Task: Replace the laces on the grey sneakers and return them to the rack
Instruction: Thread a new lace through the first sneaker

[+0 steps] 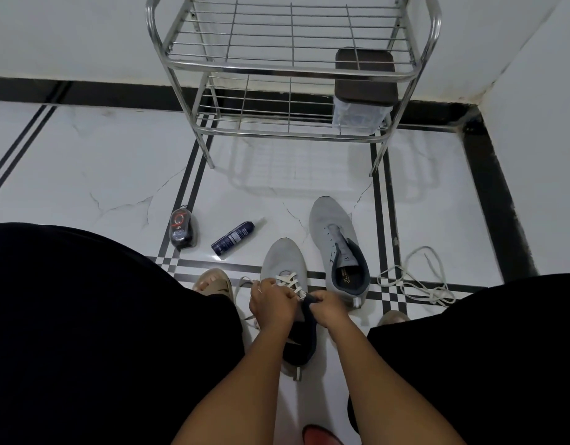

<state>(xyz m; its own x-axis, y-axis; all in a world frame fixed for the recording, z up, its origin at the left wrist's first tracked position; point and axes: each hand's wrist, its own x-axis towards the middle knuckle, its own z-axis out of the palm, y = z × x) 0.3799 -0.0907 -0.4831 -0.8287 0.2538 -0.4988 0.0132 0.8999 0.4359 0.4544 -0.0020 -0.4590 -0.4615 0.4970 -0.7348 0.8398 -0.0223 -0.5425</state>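
Both hands at sneaker (285, 261) top eyelets: left hand (271, 303) pinches lace (288, 281), right hand (327, 308) grips tongue. Lace floppy, light; grab by stiff tip.

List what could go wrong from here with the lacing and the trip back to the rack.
1. The left hand and right hand work crowded together at the near sneaker, so an eyelet could be skipped or the white lace crossed unevenly.
2. The loose lace lies coiled on the floor beside the unlaced sneaker; it could tangle or catch a foot.
3. The spray can lies on its side between the person and the rack; it might roll underfoot.
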